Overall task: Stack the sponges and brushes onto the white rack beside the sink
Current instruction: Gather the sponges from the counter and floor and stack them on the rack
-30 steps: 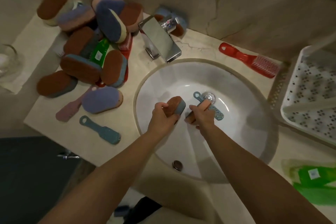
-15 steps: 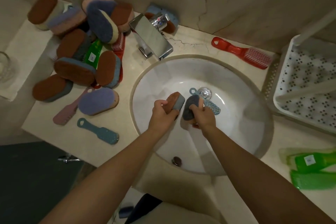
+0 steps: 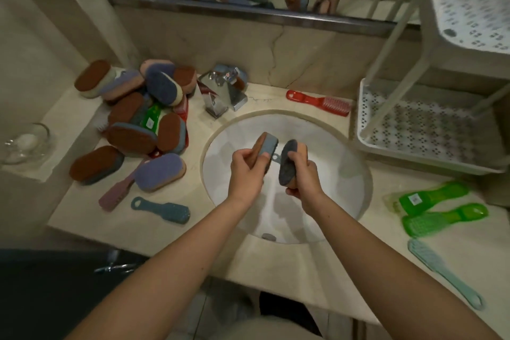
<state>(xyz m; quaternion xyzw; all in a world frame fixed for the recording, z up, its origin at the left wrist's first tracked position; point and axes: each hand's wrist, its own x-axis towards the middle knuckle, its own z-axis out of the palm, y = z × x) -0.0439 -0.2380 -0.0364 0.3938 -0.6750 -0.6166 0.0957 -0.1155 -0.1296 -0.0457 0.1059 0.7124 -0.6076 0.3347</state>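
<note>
Above the white sink (image 3: 345,163), my left hand (image 3: 247,171) grips a brown-and-blue sponge (image 3: 266,146). My right hand (image 3: 302,174) grips an orange sponge with a dark grey face (image 3: 289,163). Both sponges are lifted clear of the basin, and a blue brush (image 3: 276,158) is partly hidden between them. The white perforated rack (image 3: 414,130) stands on the counter to the right of the sink, its lower tray bare and an upper tray (image 3: 469,11) above. A heap of sponges (image 3: 138,107) lies left of the tap.
A chrome tap (image 3: 220,94) stands behind the sink, with a red brush (image 3: 317,101) to its right. A pink brush (image 3: 118,190) and blue brush (image 3: 162,210) lie at left. Two green brushes (image 3: 438,207) and a pale teal brush (image 3: 444,270) lie at right. A glass bowl (image 3: 24,143) sits far left.
Both hands have risen out of the basin with their sponges. The right hand picked up the grey-faced sponge and turned it upright. My head lifted, bringing the mirror and upper rack tray into view.
</note>
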